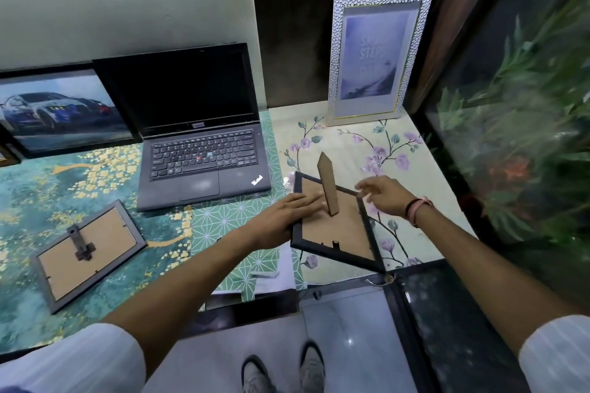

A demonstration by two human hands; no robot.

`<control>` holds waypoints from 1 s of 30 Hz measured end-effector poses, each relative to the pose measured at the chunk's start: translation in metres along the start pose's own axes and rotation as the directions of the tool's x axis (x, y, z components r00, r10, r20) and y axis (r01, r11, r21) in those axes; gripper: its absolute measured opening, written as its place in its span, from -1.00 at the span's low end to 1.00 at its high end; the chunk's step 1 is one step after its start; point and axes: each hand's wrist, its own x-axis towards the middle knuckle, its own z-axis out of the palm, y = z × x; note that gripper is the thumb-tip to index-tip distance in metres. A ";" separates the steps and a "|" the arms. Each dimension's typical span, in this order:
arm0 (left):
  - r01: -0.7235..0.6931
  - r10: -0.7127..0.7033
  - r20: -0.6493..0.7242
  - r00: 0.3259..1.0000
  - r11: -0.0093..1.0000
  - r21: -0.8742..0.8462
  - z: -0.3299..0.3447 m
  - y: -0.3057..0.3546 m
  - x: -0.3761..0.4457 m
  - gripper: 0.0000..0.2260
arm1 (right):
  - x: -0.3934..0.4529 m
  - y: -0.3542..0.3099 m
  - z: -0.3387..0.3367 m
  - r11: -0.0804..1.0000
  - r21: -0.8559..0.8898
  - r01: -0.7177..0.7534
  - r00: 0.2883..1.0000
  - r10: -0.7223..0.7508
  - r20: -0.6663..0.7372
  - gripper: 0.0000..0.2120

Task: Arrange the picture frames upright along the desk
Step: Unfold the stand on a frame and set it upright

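A black picture frame (344, 233) lies face down on the floral part of the desk, its cardboard stand raised straight up. My left hand (284, 217) grips the frame's left edge, fingers flat across the brown backing. My right hand (386, 196) hovers over the frame's far right corner with fingers spread, holding nothing. A grey frame (86, 254) lies face down at the front left. A silver textured frame (376, 54) stands upright against the dark back wall. A black frame with a car picture (60, 110) stands upright at the far left.
An open dark laptop (201, 143) sits mid-desk between the car picture and the silver frame. A glass panel with green plants (523, 124) borders the right side. A small dark frame corner (8, 155) shows at the left edge. The desk's front edge (242, 313) runs below my arms.
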 end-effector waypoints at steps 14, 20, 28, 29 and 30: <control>0.334 -0.540 -0.076 0.838 0.619 -0.711 -0.026 -0.001 0.035 -0.86 | -0.008 0.033 0.019 0.985 0.044 0.165 0.957 -0.149 -0.249 -0.84; 0.354 -0.597 -0.093 0.797 0.586 -0.729 -0.036 -0.008 0.052 -0.69 | -0.001 0.023 0.017 0.978 0.159 0.137 0.960 -0.092 -0.263 -0.84; 0.507 -0.683 -0.119 0.721 0.636 -0.583 -0.040 -0.012 0.070 -0.72 | 0.008 0.010 0.018 0.952 0.304 0.026 0.948 0.074 -0.310 -0.86; 0.498 -0.686 -0.146 0.713 0.642 -0.583 -0.042 -0.012 0.074 -0.73 | 0.010 0.009 0.016 0.947 0.322 0.018 0.944 0.089 -0.316 -0.86; 0.488 -0.689 -0.171 0.704 0.645 -0.589 -0.045 -0.012 0.078 -0.74 | 0.011 0.008 0.015 0.941 0.337 0.016 0.940 0.100 -0.326 -0.86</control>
